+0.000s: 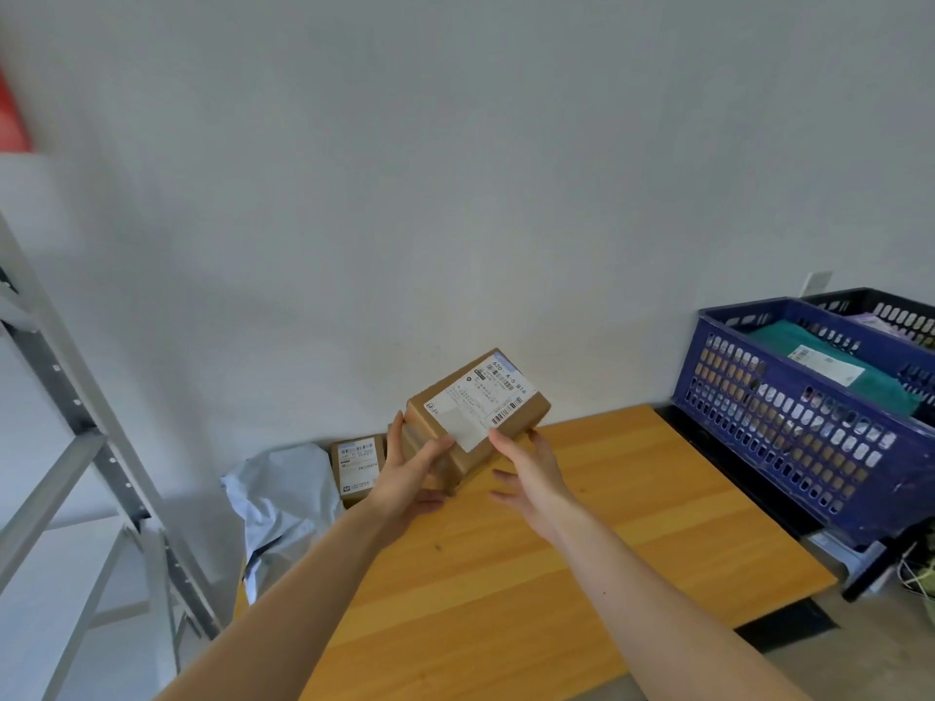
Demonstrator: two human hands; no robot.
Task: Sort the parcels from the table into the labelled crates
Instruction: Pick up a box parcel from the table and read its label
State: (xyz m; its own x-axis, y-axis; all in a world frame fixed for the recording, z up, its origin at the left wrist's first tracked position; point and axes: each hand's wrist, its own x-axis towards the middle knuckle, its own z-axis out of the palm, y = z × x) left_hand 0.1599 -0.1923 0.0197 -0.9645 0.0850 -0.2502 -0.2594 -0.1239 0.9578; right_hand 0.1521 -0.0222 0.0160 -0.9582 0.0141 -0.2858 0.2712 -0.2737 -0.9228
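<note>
Gripping cardboard parcel [478,414] with left hand [410,475], right hand [531,480] beside

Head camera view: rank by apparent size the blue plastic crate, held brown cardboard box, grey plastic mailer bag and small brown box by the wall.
1. Blue plastic crate.
2. Grey plastic mailer bag and held brown cardboard box look alike; the box is nearer the camera, so unranked.
3. Small brown box by the wall.

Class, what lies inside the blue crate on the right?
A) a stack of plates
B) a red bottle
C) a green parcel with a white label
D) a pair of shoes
C: a green parcel with a white label lies in the blue crate.
</note>
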